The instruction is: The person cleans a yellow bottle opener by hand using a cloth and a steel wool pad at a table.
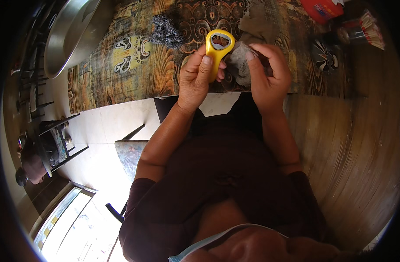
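Note:
My left hand (196,73) grips the handle of a yellow bottle opener (216,54), its oval metal-lined ring pointing up and away from me. Close on its right, my right hand (270,77) pinches a crumpled grey cloth (240,64) between thumb and forefinger. The cloth hangs just beside the opener's handle; whether they touch I cannot tell. Both hands are over the near part of a patterned wooden table (167,78). Beyond the right hand lies another piece of brownish cloth (257,23).
A steel wool scourer (166,31) lies left of the opener. A large metal basin (67,36) stands at the table's left end. At the back right are a red container (322,9) and a holder of wrapped sticks (372,31). A chair (131,155) stands left; another person (34,162) sits farther off.

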The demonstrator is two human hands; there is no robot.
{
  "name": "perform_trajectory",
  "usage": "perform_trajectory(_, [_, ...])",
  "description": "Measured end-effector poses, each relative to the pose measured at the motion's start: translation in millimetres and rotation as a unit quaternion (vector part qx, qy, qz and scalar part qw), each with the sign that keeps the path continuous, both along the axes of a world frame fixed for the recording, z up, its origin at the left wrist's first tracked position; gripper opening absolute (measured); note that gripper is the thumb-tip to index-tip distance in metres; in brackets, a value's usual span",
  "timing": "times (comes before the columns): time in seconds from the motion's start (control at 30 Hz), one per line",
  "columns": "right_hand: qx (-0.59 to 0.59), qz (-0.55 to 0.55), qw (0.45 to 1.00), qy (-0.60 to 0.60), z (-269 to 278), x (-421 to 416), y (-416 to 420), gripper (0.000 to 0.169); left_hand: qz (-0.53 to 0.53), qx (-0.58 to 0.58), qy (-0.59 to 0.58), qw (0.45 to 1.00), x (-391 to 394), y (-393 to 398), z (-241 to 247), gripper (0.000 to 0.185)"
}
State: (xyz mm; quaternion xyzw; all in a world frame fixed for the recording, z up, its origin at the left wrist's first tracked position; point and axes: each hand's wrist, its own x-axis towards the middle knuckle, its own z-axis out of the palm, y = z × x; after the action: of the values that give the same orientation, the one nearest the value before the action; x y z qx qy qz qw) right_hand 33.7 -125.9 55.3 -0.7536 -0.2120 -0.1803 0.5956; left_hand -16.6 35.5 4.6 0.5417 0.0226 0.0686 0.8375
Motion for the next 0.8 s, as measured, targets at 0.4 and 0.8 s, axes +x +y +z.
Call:
perform_trajectory(0.4, [-0.033,0.020,0.998,-0.044,6.2,-7.4,7.3,0.018,0.011,0.033,-0.094,0.995,7.4,-2.5,-8.1,0.034])
perform_trajectory(0.8, [0.112,0.041,0.990,0.071,-7.0,-3.9,13.4,0.016,-0.013,0.114,-0.060,0.992,4.3,4.0,-4.1,0.037])
